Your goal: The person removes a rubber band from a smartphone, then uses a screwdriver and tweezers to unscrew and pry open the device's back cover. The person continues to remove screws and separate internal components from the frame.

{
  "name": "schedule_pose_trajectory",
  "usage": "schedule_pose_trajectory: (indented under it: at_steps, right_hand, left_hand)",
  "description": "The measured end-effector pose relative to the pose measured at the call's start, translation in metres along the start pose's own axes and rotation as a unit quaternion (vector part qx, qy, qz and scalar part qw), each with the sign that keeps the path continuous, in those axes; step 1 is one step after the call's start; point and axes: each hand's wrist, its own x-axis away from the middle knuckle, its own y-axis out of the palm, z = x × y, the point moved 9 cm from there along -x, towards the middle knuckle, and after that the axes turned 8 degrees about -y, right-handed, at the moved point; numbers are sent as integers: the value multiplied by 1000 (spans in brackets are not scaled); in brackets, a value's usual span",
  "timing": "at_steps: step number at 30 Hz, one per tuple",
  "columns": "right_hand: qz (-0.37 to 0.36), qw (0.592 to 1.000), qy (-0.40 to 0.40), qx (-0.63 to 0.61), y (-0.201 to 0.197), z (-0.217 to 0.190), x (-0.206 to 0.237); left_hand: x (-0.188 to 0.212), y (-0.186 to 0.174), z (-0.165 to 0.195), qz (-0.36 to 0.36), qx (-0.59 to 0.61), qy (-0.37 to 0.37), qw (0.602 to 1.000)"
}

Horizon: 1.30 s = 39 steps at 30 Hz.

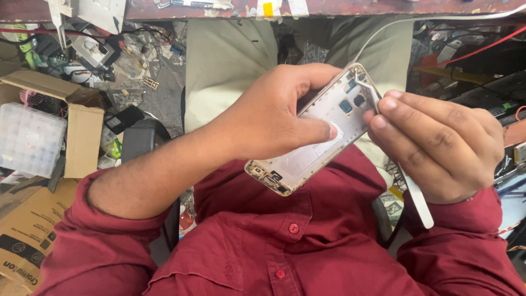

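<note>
Opened phone frame held over the lap, tweezers at its top edge.

The left hand (268,118) grips an opened smartphone frame (315,140), thumb pressed flat on its inner plate, fingers curled around the far edge; the frame sits at the centre of the view, tilted with its camera end toward 1 o'clock. The right hand (438,145), at 3 o'clock, is closed around metal tweezers (408,181), whose tips touch the frame's upper corner. Below both lies the person's dark red shirt (263,246). At 9 o'clock stands an open cardboard box (82,131), and just beside it a clear plastic compartment case (30,140); its contents are too blurred to tell. Another cardboard box (24,241) lies at 8 o'clock.
</note>
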Motion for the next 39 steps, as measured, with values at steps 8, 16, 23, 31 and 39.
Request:
schedule_pose_trajectory:
  at_steps: [8, 16, 23, 31, 39]
  right_hand:
    - [84, 994, -36, -60, -7, 5, -5]
    - [160, 973, 8, -165, -5, 39, 43]
    - [179, 955, 153, -179, 10, 48, 86]
    - [182, 936, 217, -210, 18, 52, 75]
    - [183, 936, 211, -215, 21, 53, 79]
  left_hand:
    - [-1, 1, 0, -37, 43, 32, 998]
    - [-2, -9, 7, -15, 4, 59, 998]
    - [4, -4, 11, 25, -26, 63, 997]
    - [4, -3, 14, 35, -58, 47, 997]
    - [4, -2, 12, 27, -36, 42, 998]
